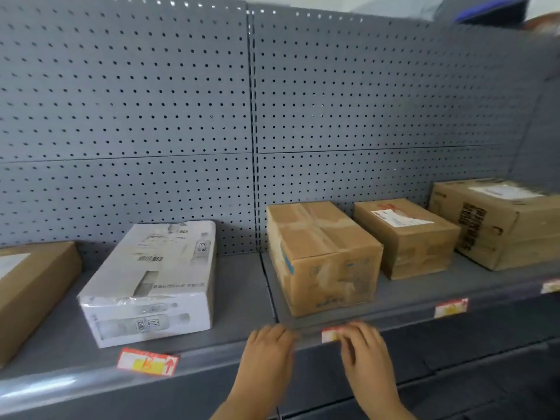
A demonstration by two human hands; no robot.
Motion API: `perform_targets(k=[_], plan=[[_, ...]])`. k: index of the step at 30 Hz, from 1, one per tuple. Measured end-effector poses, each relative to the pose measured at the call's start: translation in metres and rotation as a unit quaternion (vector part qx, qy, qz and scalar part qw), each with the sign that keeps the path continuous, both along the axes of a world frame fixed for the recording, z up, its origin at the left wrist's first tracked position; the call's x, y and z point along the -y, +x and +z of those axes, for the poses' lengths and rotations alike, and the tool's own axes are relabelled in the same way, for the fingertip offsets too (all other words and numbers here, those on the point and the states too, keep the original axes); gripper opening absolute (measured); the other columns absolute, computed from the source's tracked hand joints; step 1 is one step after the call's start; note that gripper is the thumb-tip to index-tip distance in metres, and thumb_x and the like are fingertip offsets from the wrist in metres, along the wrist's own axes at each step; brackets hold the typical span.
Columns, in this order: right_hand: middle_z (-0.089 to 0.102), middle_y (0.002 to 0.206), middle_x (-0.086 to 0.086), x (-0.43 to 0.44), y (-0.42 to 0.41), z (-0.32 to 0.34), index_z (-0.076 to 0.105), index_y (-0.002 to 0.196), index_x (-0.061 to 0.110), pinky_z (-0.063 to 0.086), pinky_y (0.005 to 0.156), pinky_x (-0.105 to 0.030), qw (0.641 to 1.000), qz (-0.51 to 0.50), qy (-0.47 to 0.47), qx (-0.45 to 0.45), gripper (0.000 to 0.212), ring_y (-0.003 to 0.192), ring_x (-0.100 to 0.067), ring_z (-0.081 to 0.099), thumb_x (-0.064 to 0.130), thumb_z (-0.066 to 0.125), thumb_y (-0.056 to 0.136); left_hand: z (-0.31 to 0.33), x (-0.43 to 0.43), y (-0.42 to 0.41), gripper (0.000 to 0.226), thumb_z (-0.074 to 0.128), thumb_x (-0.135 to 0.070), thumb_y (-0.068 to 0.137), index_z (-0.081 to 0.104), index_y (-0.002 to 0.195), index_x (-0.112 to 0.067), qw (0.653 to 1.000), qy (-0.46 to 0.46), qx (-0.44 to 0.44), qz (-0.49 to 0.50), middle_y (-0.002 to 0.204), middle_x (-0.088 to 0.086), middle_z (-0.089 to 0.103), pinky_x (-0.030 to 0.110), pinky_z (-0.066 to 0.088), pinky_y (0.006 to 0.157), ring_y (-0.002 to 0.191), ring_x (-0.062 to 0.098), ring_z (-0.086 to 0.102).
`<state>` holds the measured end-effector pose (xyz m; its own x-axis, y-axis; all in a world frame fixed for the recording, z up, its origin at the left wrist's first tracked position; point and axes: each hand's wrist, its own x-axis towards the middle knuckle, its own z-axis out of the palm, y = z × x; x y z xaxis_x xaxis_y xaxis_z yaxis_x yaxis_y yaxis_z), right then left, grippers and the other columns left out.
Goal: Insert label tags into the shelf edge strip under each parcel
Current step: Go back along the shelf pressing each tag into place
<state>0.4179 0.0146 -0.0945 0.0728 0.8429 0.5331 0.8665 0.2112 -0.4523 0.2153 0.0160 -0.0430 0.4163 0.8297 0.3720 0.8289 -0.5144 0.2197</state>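
Head view: your right hand (362, 344) presses fingers onto label tag (330, 334) in shelf edge strip (303, 341) under middle parcel (324, 256); left hand (268, 344) flat, fingers together, steadying strip beside it. Three other tags seated; far-left box's strip out of frame

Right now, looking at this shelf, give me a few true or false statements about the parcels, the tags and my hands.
1. Both hands are at the shelf edge strip below the taped brown box. True.
2. The white parcel has no tag beneath it. False: a red and yellow tag sits under it.
3. The right hand touches a tag. True.
4. The left hand holds a box. False: it rests on the strip.
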Motion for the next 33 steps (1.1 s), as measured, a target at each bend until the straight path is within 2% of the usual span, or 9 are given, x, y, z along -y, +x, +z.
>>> perform_targets(k=[2,4,10,12,19,24,26,31,33], plan=[[0.063,0.096,0.005,-0.004,0.016,0.007,0.066,0.095,0.022,0.052,0.075,-0.032,0.999,-0.03,-0.016,0.031,0.019,0.09,-0.017,0.059,0.01,0.071,0.08,-0.006,-0.011,0.02,0.024,0.052,-0.02,0.089,0.06,0.111,-0.025,1.0,0.002,-0.02,0.011,0.108,-0.003,0.061,0.031,0.04,0.083,0.102,0.02,0.055],[0.063,0.099,0.006,-0.009,0.029,0.014,0.067,0.1,0.021,0.052,0.077,-0.031,0.997,-0.031,-0.033,0.061,0.015,0.093,-0.016,0.058,0.017,0.067,0.085,-0.012,-0.021,0.038,0.028,0.045,-0.018,0.092,0.056,0.117,-0.025,0.999,-0.009,-0.032,0.018,0.112,-0.002,0.058,0.033,0.036,0.087,0.107,0.022,0.05],[0.063,0.086,0.006,-0.021,0.043,0.025,0.067,0.086,0.022,0.051,0.062,-0.03,0.989,0.032,-0.055,0.134,0.016,0.077,-0.016,0.059,0.011,0.075,0.077,-0.009,-0.032,0.06,0.014,0.068,-0.015,0.076,0.066,0.087,-0.024,0.997,-0.022,-0.065,0.026,0.086,-0.001,0.064,0.032,0.044,0.069,0.087,0.023,0.059],[0.062,0.081,0.006,-0.024,0.047,0.026,0.065,0.081,0.023,0.05,0.058,-0.03,0.986,0.042,-0.052,0.15,0.023,0.073,-0.017,0.059,0.007,0.078,0.072,-0.013,-0.033,0.063,0.015,0.064,-0.012,0.077,0.063,0.088,-0.021,0.995,-0.024,-0.093,0.015,0.088,0.002,0.062,0.033,0.041,0.071,0.088,0.025,0.056],[0.062,0.083,0.002,-0.03,0.057,0.021,0.067,0.084,0.02,0.051,0.057,-0.032,0.984,0.06,-0.035,0.164,0.032,0.072,-0.02,0.058,-0.001,0.08,0.063,-0.009,-0.03,0.069,0.033,0.083,-0.014,0.038,0.064,0.061,-0.028,0.996,-0.013,-0.089,-0.004,0.061,-0.008,0.059,0.021,0.045,0.054,0.061,0.015,0.059],[0.064,0.092,0.003,-0.022,0.042,0.016,0.067,0.09,0.02,0.05,0.071,-0.031,0.989,0.071,0.029,0.124,0.005,0.083,-0.017,0.059,0.02,0.066,0.086,-0.01,-0.026,0.061,0.032,0.084,-0.021,0.041,0.065,0.064,-0.032,0.997,0.002,-0.079,-0.009,0.064,-0.014,0.059,0.018,0.043,0.055,0.062,0.009,0.059],[0.065,0.09,0.0,-0.021,0.016,0.015,0.068,0.085,0.018,0.04,0.075,-0.026,0.986,0.101,0.076,0.105,0.027,0.085,-0.015,0.054,0.033,0.046,0.094,-0.006,-0.023,0.046,0.028,0.083,-0.022,0.048,0.065,0.067,-0.031,0.999,0.025,-0.034,-0.003,0.066,-0.013,0.06,0.017,0.038,0.058,0.063,0.009,0.059],[0.065,0.084,-0.005,-0.02,-0.09,0.029,0.066,0.082,0.012,0.039,0.071,-0.029,0.967,0.195,0.153,0.054,0.02,0.079,-0.019,0.052,0.024,0.052,0.088,0.013,-0.008,-0.032,0.006,0.063,-0.02,0.067,0.062,0.062,-0.022,0.994,0.083,0.05,0.058,0.06,-0.004,0.058,0.022,0.038,0.055,0.054,0.017,0.057],[0.064,0.082,-0.002,-0.018,-0.13,0.036,0.064,0.08,0.014,0.04,0.07,-0.029,0.965,0.218,0.142,0.045,0.017,0.077,-0.02,0.054,0.024,0.052,0.088,0.016,-0.003,-0.079,0.012,0.071,-0.009,0.065,0.063,0.065,-0.018,0.993,0.072,0.047,0.086,0.064,-0.001,0.06,0.025,0.047,0.053,0.056,0.021,0.058]])
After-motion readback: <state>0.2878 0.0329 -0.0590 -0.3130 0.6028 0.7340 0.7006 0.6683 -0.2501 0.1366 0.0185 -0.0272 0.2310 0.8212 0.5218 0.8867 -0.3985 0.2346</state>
